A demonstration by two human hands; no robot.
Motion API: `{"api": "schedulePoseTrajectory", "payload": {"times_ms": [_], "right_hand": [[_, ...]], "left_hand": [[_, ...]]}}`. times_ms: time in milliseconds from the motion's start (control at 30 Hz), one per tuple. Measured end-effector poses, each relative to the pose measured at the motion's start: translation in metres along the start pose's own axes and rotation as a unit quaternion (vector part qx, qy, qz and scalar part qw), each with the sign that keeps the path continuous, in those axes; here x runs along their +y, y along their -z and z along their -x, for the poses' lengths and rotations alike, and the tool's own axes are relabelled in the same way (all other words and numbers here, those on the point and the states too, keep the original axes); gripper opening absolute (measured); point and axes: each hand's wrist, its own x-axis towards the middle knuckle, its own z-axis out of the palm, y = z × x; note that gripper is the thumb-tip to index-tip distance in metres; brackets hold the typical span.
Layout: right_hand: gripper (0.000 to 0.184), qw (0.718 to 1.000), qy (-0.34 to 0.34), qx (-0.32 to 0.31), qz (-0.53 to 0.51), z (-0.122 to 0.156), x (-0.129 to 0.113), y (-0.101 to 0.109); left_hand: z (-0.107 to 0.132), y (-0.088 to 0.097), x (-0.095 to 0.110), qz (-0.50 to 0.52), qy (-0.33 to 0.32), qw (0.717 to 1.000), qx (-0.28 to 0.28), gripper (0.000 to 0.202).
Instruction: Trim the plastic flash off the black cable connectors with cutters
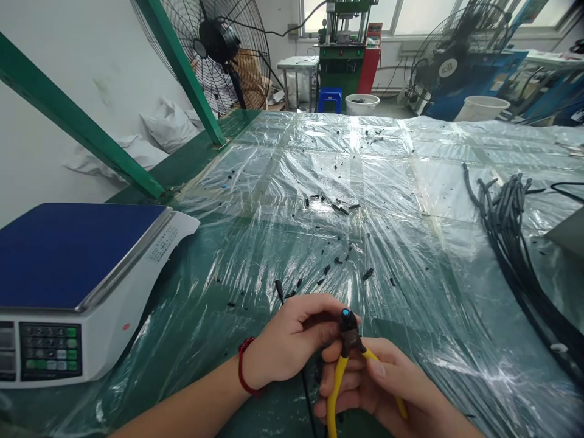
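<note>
Gripping a black cable (305,389) near its tip, the left hand (292,340) has its fingers curled shut around it; a red cord sits on that wrist. The cable's end, a small black plug with a blue tip (345,314), pokes up just above the fingers, near the bottom edge of the view at the front of the table.

Right hand (387,389): fingers closed around the yellow handles of a pair of pliers (349,356). The dark head of the pliers points upward and meets the plug just below its blue tip. Both hands are touching or nearly so.

Table (228,131): green top, covered by a sheet of clear crinkled plastic (410,231). Small black scraps (340,208) lie scattered over the plastic, thickest near the middle.

Bundle of black cables (506,225): lying along the right side of the table, well apart from the hands.

Weighing scale (68,286): white body, blue platform, keypad on its front, at the left edge of the table.

Green slanted beams (82,131) rise at the left. Two large fans (228,48) stand beyond the table, with a green machine (342,58), a blue stool and white buckets (362,104) on the floor behind.
</note>
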Motion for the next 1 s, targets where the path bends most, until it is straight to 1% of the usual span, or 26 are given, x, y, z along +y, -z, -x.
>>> {"api": "schedulePoseTrajectory", "payload": {"times_ms": [167,267,333,467,600,733,900,1000], "right_hand": [[0.044,1.0,0.009,-0.026,0.014,-0.002,-0.001,-0.003],[0.044,0.999,0.019,-0.043,0.018,-0.002,-0.001,-0.003],[0.043,0.998,0.019,-0.053,0.021,-0.001,0.0,-0.002],[0.039,0.998,0.024,-0.054,0.02,-0.001,0.0,-0.001],[0.04,0.997,0.015,-0.062,0.037,0.0,-0.001,0.0],[0.042,0.993,-0.006,-0.053,0.102,0.007,-0.003,0.005],[0.043,0.978,-0.068,-0.01,0.199,0.016,-0.008,0.011],[0.042,0.971,-0.064,-0.02,0.228,0.015,-0.007,0.011]], "left_hand": [[0.004,-0.001,0.003,-0.027,-0.072,0.997,-0.01,0.017],[0.005,-0.001,0.002,-0.032,-0.1,0.994,-0.018,0.018],[0.006,-0.002,0.002,-0.027,-0.107,0.994,-0.022,0.018],[0.006,-0.003,0.002,-0.01,-0.103,0.994,-0.022,0.018],[0.006,-0.004,0.004,-0.006,-0.097,0.995,-0.027,0.018],[0.006,-0.004,0.004,-0.026,-0.104,0.993,-0.042,0.022],[0.007,-0.004,0.006,-0.05,-0.146,0.986,-0.061,0.028],[0.007,-0.002,0.008,-0.068,-0.174,0.979,-0.08,0.031]]}}
